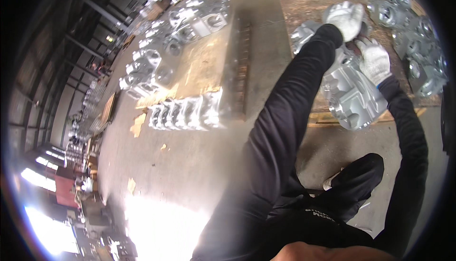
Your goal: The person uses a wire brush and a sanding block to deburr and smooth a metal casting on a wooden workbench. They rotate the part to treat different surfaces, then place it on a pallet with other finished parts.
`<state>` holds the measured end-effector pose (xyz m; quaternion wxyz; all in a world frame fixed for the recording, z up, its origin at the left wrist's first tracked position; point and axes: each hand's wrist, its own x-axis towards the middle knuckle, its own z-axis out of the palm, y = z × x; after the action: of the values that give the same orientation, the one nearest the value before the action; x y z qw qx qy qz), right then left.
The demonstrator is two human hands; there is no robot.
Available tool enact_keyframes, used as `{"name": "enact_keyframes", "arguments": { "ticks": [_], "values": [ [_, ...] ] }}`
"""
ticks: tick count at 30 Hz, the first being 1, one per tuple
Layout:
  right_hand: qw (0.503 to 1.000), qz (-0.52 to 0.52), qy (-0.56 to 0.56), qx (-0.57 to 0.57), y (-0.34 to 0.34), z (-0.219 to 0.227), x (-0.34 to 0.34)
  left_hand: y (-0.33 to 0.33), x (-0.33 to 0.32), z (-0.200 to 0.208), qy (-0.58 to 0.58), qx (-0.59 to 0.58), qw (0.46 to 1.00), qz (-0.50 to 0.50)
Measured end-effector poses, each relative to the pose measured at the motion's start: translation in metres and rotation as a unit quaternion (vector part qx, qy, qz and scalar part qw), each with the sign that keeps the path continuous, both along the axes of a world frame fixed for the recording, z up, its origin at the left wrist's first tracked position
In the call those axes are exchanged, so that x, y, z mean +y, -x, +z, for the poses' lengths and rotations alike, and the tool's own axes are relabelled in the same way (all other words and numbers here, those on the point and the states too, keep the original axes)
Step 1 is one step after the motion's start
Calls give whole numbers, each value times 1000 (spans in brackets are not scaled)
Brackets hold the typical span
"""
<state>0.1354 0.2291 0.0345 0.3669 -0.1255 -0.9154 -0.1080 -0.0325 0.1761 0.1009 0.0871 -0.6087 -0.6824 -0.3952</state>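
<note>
My left hand [346,20], in a white knit glove, curls over the far end of a silvery metal casting. What lies under its fingers is mostly hidden. My right hand [375,61], gloved the same way, is closed close beside it, its fingertips at a small dark reddish thing whose kind I cannot make out. Below both hands lies the large silvery casting [354,94], with a round bore at its near end and raised ribs. It rests on a brown wooden board [318,5]. Another casting [302,34] sits just left of my hands.
More shiny castings [418,47] crowd the board's right side. To the left, a second wooden board [202,61] carries several castings along its edges, with a row [185,111] at its near end. Cardboard scraps [137,124] lie on the concrete floor. Strong light glares at lower left.
</note>
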Motion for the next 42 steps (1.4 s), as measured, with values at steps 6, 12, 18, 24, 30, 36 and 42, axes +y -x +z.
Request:
{"name": "enact_keyframes", "arguments": {
  "ticks": [6,12,18,24,30,36,42],
  "values": [
    [412,303,831,218,6,28,8,-15,-22,15,15,-24,1000,-1],
    [540,222,792,180,6,17,-5,-3,-10,5,43,61,997,14],
    [995,-7,-96,-31,-37,40,12,20,7,-9,15,-23,997,-78],
    [758,175,628,30,-35,30,-14,16,-7,1,37,-137,986,-87],
    [249,290,854,353,23,19,3,13,-10,-1,13,-251,950,-188],
    [798,147,582,44,-21,36,-21,12,-13,7,30,-192,974,-113],
    [950,-63,288,-101,-77,28,50,-12,-17,6,-19,16,996,-85]
  ]
}}
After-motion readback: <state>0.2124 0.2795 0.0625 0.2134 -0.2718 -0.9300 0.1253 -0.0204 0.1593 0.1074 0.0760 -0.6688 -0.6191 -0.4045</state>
